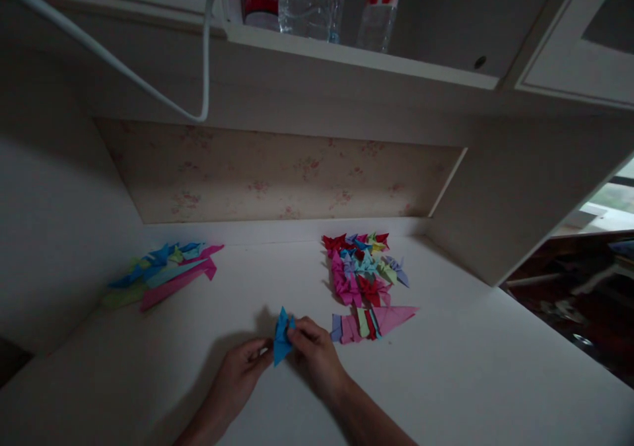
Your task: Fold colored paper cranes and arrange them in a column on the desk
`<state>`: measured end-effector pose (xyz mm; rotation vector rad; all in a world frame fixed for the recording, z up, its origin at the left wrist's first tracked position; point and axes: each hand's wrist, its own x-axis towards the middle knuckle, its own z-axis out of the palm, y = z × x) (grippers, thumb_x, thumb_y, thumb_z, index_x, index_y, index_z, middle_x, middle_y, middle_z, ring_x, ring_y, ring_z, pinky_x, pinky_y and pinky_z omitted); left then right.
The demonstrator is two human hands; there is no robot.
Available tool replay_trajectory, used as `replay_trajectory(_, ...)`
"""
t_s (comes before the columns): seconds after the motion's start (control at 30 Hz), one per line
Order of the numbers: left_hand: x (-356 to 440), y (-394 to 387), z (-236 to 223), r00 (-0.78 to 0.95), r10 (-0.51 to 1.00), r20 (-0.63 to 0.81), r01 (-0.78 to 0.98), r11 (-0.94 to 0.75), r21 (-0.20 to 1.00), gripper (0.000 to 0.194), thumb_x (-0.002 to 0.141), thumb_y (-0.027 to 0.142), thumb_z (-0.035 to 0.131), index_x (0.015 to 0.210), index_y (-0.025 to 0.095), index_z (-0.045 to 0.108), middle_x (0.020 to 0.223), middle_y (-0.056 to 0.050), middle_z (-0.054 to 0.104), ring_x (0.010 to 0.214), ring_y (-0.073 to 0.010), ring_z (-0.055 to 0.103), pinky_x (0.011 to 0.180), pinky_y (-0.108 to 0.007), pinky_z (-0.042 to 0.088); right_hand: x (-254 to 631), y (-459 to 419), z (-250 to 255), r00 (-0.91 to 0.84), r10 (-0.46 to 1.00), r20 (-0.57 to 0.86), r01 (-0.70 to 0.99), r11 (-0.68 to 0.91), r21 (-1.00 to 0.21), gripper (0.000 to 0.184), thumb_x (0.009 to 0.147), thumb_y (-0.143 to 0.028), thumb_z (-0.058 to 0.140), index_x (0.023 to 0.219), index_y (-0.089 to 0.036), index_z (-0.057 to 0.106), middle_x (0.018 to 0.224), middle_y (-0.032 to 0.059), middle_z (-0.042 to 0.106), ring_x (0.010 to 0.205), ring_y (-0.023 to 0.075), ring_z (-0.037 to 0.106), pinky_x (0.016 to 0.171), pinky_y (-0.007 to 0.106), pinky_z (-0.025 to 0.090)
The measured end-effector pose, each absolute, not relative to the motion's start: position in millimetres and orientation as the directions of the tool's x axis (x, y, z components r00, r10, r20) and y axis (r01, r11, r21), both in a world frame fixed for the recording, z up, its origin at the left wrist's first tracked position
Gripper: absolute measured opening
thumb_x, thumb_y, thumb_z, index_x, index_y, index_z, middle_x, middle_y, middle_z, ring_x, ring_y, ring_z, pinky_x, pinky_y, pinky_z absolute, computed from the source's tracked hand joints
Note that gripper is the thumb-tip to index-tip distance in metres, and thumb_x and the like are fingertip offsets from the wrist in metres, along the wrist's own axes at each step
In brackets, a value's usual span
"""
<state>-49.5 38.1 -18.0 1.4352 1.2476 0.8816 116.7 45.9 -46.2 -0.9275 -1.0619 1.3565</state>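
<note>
A blue origami crane (282, 341) is held up just above the white tabletop, between both hands. My right hand (317, 350) pinches its right side between thumb and fingers. From the left, my left hand (247, 360) has its fingertips closed on the lower left edge of the paper. To the right of the hands lies a row of overlapping folded paper strips (369, 324) in pink, green, red and purple. Beyond that row sits a cluster of finished paper cranes (359, 271) in many colours.
At the back left lies a pile of folded blue, green and pink paper pieces (173, 271). A shelf (366, 56) with plastic bottles (310, 3) overhangs the white table (460, 360). A white cable (133, 76) hangs at upper left. Side panels bound the table.
</note>
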Motion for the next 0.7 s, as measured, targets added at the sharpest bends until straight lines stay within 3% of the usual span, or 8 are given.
replay_trajectory(0.43,-47.1,37.4,-20.3,0.261,0.963,-0.058,0.238,-0.006,0.971,0.045,0.077,0.056,0.059,0.076,0.013,0.072,0.070,-0.001,0.062,0.069,-0.0178,0.052,0.063,-0.023,0.038,114.9,43.7,-45.3,-0.043,0.998,-0.053,-0.324,-0.064,-0.944,0.028,0.073,-0.043,0.075,0.077,-0.016,0.071,0.053,-0.0061,0.043,0.047,0.0059,0.031,0.044,0.021,0.022)
replay_trajectory(0.63,-48.1,38.1,-21.7,0.244,0.967,-0.072,0.349,-0.018,0.937,0.040,0.077,0.052,0.062,0.076,0.013,0.069,0.056,0.007,0.032,0.054,-0.0101,0.028,0.050,-0.022,0.020,114.8,43.5,-47.7,-0.096,0.993,-0.066,-0.417,-0.100,-0.904,0.026,0.075,-0.041,0.074,0.078,-0.016,0.069,0.056,-0.0046,0.048,0.047,0.0060,0.034,0.045,0.021,0.024)
replay_trajectory(0.7,-47.9,38.0,-20.9,0.252,0.965,-0.075,0.332,-0.013,0.943,0.041,0.076,0.053,0.062,0.075,0.013,0.070,0.056,0.007,0.033,0.054,-0.0102,0.028,0.051,-0.022,0.021,114.7,43.1,-47.4,-0.105,0.993,-0.053,-0.411,-0.092,-0.907,0.026,0.075,-0.041,0.074,0.077,-0.016,0.069,0.056,-0.0049,0.046,0.047,0.0060,0.033,0.044,0.021,0.024)
